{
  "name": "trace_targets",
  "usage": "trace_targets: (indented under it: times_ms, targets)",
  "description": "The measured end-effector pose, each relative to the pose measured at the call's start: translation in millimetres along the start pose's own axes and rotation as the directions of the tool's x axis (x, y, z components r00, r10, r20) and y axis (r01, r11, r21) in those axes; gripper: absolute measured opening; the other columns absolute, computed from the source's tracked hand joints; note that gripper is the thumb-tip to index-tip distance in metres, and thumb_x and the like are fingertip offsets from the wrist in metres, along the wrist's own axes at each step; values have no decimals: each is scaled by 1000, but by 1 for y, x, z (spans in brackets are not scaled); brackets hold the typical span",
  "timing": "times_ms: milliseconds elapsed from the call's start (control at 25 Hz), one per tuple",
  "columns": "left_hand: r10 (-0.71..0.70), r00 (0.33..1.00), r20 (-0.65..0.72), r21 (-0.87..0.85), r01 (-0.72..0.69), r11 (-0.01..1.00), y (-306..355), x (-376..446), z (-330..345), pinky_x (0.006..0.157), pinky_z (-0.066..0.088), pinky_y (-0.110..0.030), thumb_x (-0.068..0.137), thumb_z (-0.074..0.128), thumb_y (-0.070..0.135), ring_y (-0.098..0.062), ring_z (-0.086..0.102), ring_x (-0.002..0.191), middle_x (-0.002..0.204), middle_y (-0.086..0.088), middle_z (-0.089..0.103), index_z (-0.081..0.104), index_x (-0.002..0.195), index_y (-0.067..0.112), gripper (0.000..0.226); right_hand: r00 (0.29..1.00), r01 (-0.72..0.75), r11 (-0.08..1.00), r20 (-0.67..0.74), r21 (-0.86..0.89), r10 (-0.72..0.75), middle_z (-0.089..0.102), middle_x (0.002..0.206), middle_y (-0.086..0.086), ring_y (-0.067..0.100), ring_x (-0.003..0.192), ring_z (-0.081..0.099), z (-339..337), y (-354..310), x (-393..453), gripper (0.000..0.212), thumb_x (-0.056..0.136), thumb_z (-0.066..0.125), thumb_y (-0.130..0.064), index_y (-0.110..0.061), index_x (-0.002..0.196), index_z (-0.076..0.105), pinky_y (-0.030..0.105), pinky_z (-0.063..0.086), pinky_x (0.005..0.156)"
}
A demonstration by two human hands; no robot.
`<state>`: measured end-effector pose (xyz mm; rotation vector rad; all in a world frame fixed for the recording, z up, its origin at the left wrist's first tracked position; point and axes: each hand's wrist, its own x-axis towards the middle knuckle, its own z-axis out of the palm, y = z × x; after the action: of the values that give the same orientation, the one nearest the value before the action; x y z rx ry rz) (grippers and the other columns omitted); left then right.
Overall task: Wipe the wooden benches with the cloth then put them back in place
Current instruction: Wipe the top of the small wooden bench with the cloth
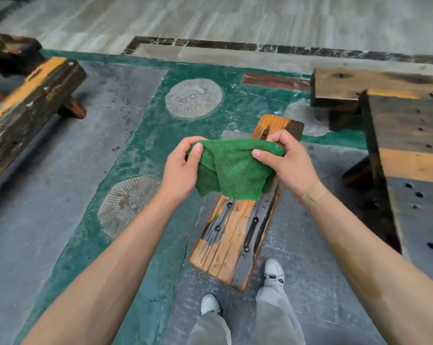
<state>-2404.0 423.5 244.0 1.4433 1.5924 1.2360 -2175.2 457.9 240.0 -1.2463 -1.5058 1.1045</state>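
Observation:
A green cloth [231,170] hangs bunched between both hands in the middle of the head view. My left hand [183,168] grips its left edge, thumb on top. My right hand [287,163] pinches its right edge. Directly below the cloth a small wooden bench [235,237] stands on the floor, orange planks with dark metal strips and bolts, running from near my feet up and to the right. Its middle part is hidden behind the cloth and hands.
A long dark bench [33,100] lies at the left. A large wooden table [414,145] fills the right side, with another bench [360,88] behind it. My feet [274,270] stand at the small bench's near end. The floor has green paint and round stone discs [193,98].

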Motion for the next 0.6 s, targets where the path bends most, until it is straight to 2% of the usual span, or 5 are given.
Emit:
trace_targets:
  times_ms: [80,200,280,440,600]
  targets:
    - [13,1000,27,-16,-13,1000,-1,-1,0,79,48,-15,103,50,18,8,60,87,94,26,68,64,103,35,22,999,-11,1000,-36,2,11,48,82,-9,10,81,45,1,-2,-13,34,85,78,-16,-27,79,46,29,38,73]
    - [19,999,34,-30,-18,999,-3,1,1,79,48,-16,103,50,20,4,61,90,98,18,69,65,106,30,18,998,-24,1000,-54,16,25,49,79,-11,2,73,46,0,-6,-18,34,86,77,-16,-27,78,47,17,40,66]
    - [0,1000,31,-38,1,999,-3,2,3,83,52,-25,104,50,21,-4,64,95,101,14,70,65,107,30,18,998,-43,999,-51,17,44,51,78,-13,0,71,48,-1,-7,-15,33,86,77,-17,-28,77,48,14,42,64]
    - [-21,1000,15,-21,21,1000,-3,1,9,87,54,-34,104,49,20,-5,64,95,102,14,69,65,108,28,18,996,-75,997,-47,17,75,53,79,-17,1,75,49,0,0,-14,31,86,77,-19,-29,77,50,17,43,67]
    - [-42,999,8,-5,42,999,-7,-3,11,91,54,-39,105,49,19,-10,64,99,104,10,69,66,111,23,18,994,-98,995,-37,30,99,53,83,-11,5,78,49,1,7,-13,29,86,77,-19,-26,79,50,23,44,70]
